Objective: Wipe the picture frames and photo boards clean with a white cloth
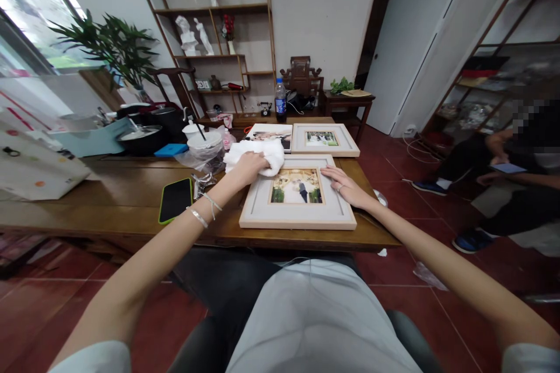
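The left grip (250,169) grasps a bunched, fluffy white cloth (275,153) at the frame's ten o'clock corner; the right grip (345,186), released and palm down, rests on its two o'clock side, fingers slanting towards ten; both arms reach forward; the pale wooden frame (257,210), rectangular, lies flat on the smooth brown counter (126,183) at twelve o'clock from the body, long axis nine to three, photo (289,187) upright towards six.

A bright window (41,6) stands left of the wooden display shelf (223,56). To the shelf's right, a pale wall (324,6) rises behind a carved wooden armchair (300,64); farther right of it come a dark side table (345,100) and a white door (406,46). A red tiled floor (431,239) spreads before it.
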The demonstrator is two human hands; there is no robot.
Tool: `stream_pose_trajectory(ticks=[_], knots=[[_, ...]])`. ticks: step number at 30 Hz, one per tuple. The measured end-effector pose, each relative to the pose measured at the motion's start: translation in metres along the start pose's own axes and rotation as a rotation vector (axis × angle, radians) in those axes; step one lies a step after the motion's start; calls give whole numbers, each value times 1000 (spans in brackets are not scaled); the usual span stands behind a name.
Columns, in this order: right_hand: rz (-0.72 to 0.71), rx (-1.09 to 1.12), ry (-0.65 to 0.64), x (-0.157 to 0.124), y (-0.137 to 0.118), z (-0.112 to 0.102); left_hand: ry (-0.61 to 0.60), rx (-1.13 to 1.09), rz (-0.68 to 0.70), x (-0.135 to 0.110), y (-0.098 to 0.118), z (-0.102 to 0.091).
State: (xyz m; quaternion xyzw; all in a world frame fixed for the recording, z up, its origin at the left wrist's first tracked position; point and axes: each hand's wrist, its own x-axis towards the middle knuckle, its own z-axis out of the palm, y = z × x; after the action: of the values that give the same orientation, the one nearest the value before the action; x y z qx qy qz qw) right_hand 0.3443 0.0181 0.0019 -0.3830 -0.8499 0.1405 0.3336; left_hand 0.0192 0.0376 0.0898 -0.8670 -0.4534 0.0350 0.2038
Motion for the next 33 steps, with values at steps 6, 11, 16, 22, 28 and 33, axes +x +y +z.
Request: stream_pose_trajectory(ticks=[6, 11, 16, 22, 28, 33], knots=[[17, -8, -9, 0, -2, -1, -51, -143, 53, -9, 40, -26], [13, -8, -2, 1, -3, -1, -31, -301, 255, -47, 90, -58], [6, -11, -4, 1, -3, -1, -41, -281, 242, -68, 110, -66], [10, -13, -5, 0, -2, -1, -81, -190, 73, -32, 86, -34], [3, 8, -1, 0, -4, -2, 32, -137, -40, 13, 44, -1], [45, 17, -6, 1, -6, -3, 0, -84, -21, 17, 32, -2]])
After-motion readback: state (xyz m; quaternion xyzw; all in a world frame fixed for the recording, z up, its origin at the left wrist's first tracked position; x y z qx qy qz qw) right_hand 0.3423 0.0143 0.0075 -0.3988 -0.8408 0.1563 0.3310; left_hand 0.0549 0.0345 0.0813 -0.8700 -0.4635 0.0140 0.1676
